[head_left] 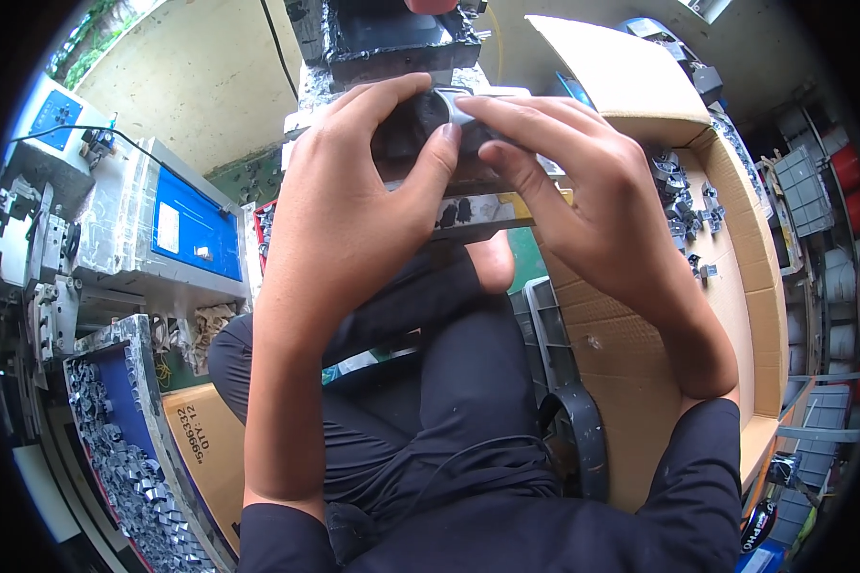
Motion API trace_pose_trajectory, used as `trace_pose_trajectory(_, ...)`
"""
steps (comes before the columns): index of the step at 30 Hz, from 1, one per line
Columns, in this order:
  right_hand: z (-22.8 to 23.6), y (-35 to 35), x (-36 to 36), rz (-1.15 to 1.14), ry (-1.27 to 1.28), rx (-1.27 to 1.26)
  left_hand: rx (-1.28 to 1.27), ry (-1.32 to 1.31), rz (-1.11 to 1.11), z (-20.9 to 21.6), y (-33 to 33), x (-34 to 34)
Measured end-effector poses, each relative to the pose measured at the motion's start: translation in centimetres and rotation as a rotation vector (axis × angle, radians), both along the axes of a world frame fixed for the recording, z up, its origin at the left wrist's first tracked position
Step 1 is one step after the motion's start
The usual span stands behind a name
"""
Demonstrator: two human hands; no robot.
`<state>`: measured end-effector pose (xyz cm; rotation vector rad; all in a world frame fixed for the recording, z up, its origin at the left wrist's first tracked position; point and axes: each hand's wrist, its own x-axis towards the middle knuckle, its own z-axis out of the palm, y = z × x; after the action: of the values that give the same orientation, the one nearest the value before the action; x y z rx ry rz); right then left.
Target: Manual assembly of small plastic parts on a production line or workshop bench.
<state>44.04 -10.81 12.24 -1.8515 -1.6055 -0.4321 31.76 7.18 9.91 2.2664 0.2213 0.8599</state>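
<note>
A small silver-grey metal piece with a curved edge sits at a dark block-like fixture on the machine in front of me. My left hand reaches over the fixture, index fingertip and thumb closed about the piece from its left side; the other left fingers are hidden. From the right, my right hand touches the piece with its index fingertip. Its thumb stands apart below, and the fingers are stretched out. Below the hands runs a pale, stained machine edge with a yellow strip.
A large open cardboard box at my right holds small grey metal parts. At the lower left, a tray is heaped with similar pieces. A cabinet with a blue panel stands left. Above the hands hangs a dark machine head.
</note>
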Motion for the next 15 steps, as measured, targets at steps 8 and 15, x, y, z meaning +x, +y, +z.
trace_pose_trajectory(8,0.8,-1.6,-2.4,-0.007,-0.056,-0.069,-0.019,0.001,0.036,0.0,-0.1,0.1)
trace_pose_trajectory(15,0.2,-1.3,-2.6,-0.004,-0.079,-0.07,-0.049,-0.023,0.022,0.0,-0.2,0.1)
